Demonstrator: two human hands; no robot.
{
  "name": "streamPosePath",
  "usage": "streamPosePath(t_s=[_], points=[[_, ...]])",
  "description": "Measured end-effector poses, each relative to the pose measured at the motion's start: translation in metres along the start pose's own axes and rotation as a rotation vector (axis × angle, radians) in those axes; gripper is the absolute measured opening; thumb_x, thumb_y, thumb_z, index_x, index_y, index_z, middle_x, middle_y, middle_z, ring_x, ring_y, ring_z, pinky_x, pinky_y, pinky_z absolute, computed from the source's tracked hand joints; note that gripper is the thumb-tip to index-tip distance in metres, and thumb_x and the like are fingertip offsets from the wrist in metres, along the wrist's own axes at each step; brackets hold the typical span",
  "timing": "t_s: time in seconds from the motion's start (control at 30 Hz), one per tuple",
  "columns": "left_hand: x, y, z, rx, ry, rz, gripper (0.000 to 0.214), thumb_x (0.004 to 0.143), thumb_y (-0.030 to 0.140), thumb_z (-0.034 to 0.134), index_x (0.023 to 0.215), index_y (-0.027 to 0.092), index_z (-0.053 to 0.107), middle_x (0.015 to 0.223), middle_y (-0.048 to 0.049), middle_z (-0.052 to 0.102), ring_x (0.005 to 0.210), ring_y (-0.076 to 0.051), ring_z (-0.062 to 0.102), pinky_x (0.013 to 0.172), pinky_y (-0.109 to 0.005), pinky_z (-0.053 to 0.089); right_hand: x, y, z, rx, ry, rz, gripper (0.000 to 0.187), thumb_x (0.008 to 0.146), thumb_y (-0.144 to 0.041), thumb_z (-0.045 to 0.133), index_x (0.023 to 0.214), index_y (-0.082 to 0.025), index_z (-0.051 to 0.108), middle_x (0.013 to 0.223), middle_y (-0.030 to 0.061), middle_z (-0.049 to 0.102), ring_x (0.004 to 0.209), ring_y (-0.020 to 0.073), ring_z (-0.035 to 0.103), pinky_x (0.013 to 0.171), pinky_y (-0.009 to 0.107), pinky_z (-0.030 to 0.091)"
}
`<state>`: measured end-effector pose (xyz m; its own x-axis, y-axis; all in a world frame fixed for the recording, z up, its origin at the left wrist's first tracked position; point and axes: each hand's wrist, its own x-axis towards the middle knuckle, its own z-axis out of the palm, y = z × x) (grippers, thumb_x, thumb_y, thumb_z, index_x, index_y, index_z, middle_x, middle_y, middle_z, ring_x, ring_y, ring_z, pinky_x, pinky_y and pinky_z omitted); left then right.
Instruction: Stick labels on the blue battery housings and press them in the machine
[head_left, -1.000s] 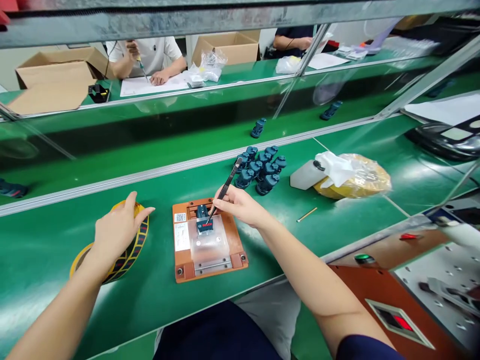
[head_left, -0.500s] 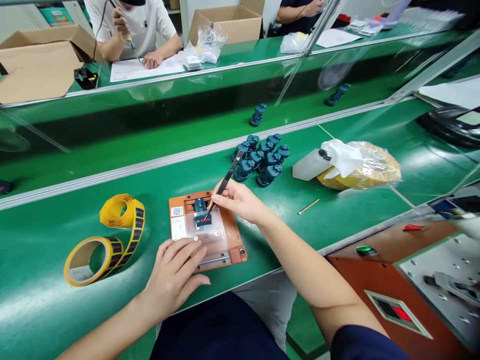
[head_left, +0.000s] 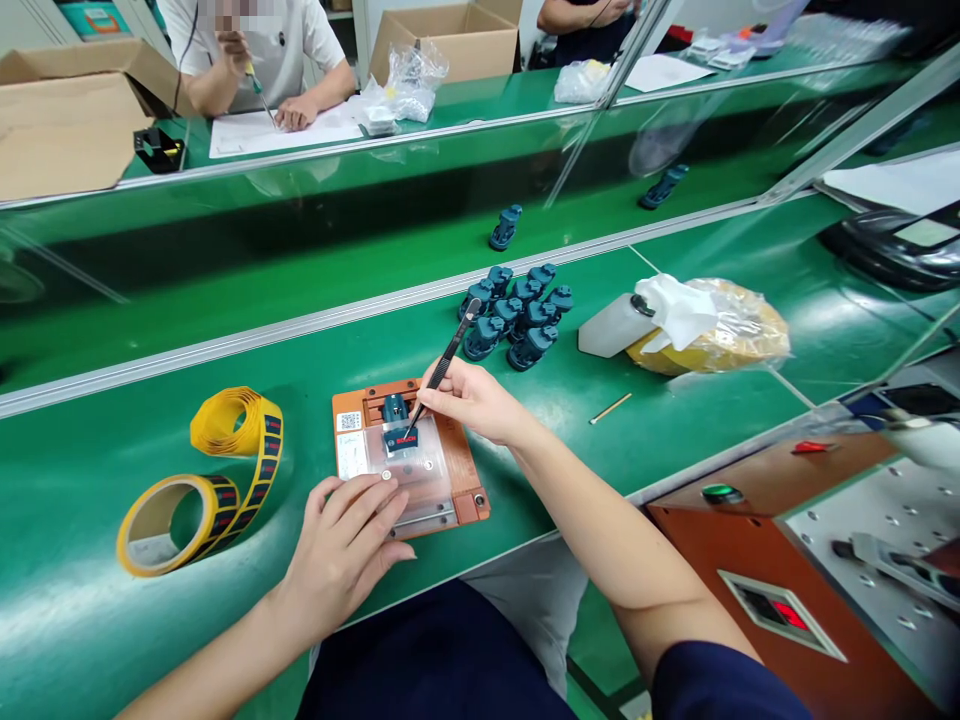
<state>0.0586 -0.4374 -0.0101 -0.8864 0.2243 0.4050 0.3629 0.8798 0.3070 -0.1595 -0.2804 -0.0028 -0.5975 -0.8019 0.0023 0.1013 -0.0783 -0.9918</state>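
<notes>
My right hand [head_left: 476,400] pinches black tweezers [head_left: 452,352], whose tips touch a dark label with red lettering [head_left: 400,441]. The label sits at the top of a clear plate on an orange fixture [head_left: 469,470]. Just beyond it, a dark teal plastic part [head_left: 394,408] lies in the fixture's slot. My left hand [head_left: 349,535] rests with its fingers stretched over the lower left of the clear plate.
To the left stands a partly unrolled yellow label roll [head_left: 135,520]. Several teal parts [head_left: 517,312] cluster behind the fixture. A white bottle [head_left: 611,325], a plastic-wrapped yellow roll [head_left: 739,330] and a cotton swab [head_left: 610,408] lie to the right. A co-worker [head_left: 262,60] sits across the bench.
The whole view has shifted slightly. The tweezers stay at the label and my left hand keeps its place on the plate. The co-worker's raised hand is a little lower.
</notes>
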Motion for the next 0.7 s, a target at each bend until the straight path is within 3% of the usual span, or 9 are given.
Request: streamPosePath(t_s=[0.47,0.7], points=[[0.007,0.0,-0.001,0.018,-0.002,0.001,0.04,0.095,0.032,0.065,0.133,0.017,0.06,0.126,-0.012,0.072,0.118,-0.029,0.061,0.101,-0.045,0.036,-0.001,0.001,0.001,0.008,0.015,-0.011,0.038,0.084,-0.052,0.076,0.091,-0.021,0.055,0.082,0.0037,0.074,0.078,0.0197,0.073,0.078,0.036,0.059],[0.015,0.0,-0.004,0.084,-0.082,-0.004,0.053,0.095,0.044,0.064,0.138,0.015,0.056,0.138,-0.0171,0.065,0.124,-0.032,0.058,0.104,-0.048,0.033,0.001,0.0,-0.001,-0.034,-0.007,0.004,0.039,0.084,-0.053,0.076,0.092,-0.021,0.055,0.084,0.0036,0.073,0.08,0.0201,0.074,0.078,0.036,0.059]])
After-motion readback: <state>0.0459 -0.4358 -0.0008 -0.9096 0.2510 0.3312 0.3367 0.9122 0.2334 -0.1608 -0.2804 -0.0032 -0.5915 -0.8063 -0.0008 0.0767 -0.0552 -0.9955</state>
